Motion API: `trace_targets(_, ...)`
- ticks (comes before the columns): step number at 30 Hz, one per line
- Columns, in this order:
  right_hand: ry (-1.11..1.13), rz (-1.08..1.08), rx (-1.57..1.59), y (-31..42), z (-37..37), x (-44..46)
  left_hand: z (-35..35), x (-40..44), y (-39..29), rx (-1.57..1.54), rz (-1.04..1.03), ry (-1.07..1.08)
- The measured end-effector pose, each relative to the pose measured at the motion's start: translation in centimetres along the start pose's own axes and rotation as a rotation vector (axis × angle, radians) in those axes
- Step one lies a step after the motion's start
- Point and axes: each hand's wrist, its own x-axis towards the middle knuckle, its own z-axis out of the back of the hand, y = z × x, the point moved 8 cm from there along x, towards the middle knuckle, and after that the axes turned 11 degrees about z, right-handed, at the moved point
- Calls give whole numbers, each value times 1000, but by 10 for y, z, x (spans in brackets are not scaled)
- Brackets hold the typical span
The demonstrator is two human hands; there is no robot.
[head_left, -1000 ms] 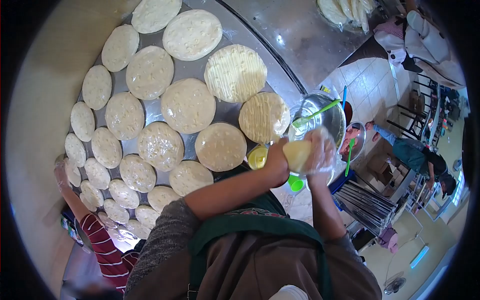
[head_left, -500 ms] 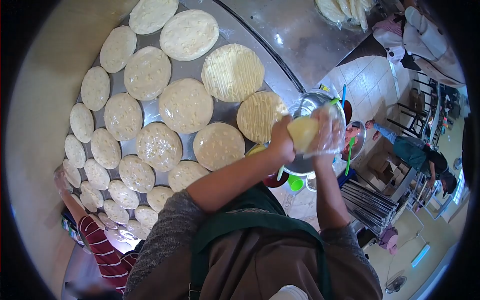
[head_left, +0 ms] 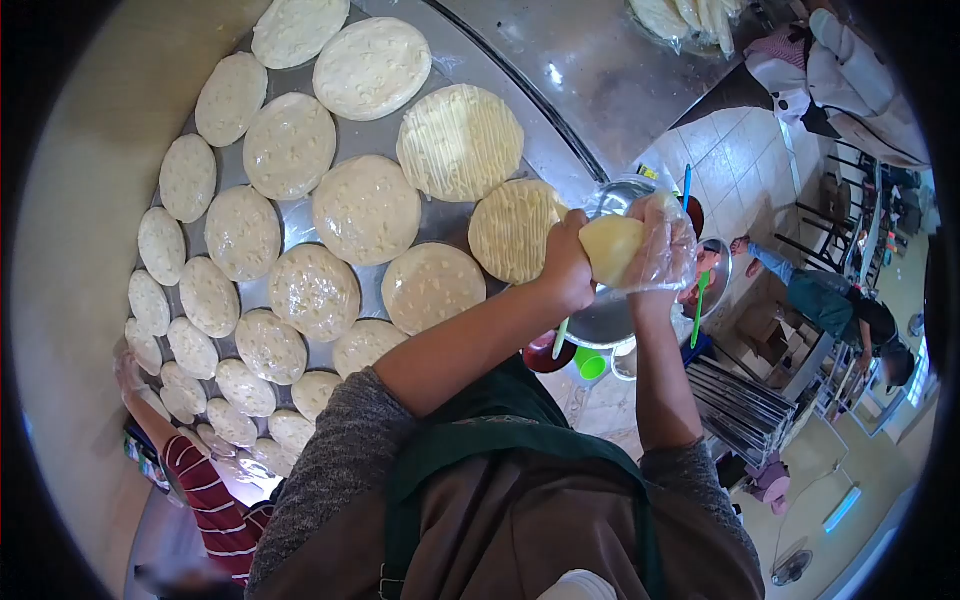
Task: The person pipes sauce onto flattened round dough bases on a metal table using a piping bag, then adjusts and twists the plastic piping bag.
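Observation:
A bag of pale yellow filling [head_left: 611, 248] is between my two hands, above a round metal bowl [head_left: 600, 325]. My left hand [head_left: 572, 260], bare, is closed around one end of it. My right hand [head_left: 664, 243], in a clear plastic glove, wraps the other side. Just left of my hands lies a dough round partly covered with yellow lines [head_left: 512, 230]; a fully striped round [head_left: 460, 143] is above it. Many plain glossy dough rounds [head_left: 367, 210] cover the metal table [head_left: 462, 222].
At the lower left, a co-worker's gloved hand [head_left: 128, 368] touches the table's far end. Right of the bowl stands a clear bowl of pink filling with a green spatula [head_left: 699, 310]. A green cup [head_left: 592, 366] and metal racks [head_left: 740, 410] are below. Another person [head_left: 840, 310] is at far right.
The bag and both my hands have moved slightly up and right. A dark red bowl below my left forearm has come into view, while the yellow container is now hidden.

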Motion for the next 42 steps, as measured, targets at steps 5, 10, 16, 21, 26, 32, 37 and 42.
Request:
trace_targets(5, 15, 61, 177, 8, 10, -52, 42, -35, 61, -38, -16, -126)
trace_targets(10, -44, 81, -163, 5, 8, -18, 9, -10, 26, -75, 34, -81)
trace_targets(16, -60, 60, -39, 8, 15, -37, 15, -31, 45, -78, 7, -239)
trace_targets(21, -57, 81, -84, 5, 14, -35, 23, -14, 51, -97, 52, -218)
trace_targets(26, -41, 106, -88, -10, 7, -36, -1, -13, 35, -50, -4, -147)
trace_targets(32, -17, -68, 122, -14, 10, -50, 9, -23, 55, -67, 87, -214)
trace_targets(37, -2, 80, -68, -15, 6, -48, 8, -3, 50, -46, 9, -149)
trace_targets(42, -140, -459, 572, -23, 4, -71, 10, -35, 67, -149, 81, -184)
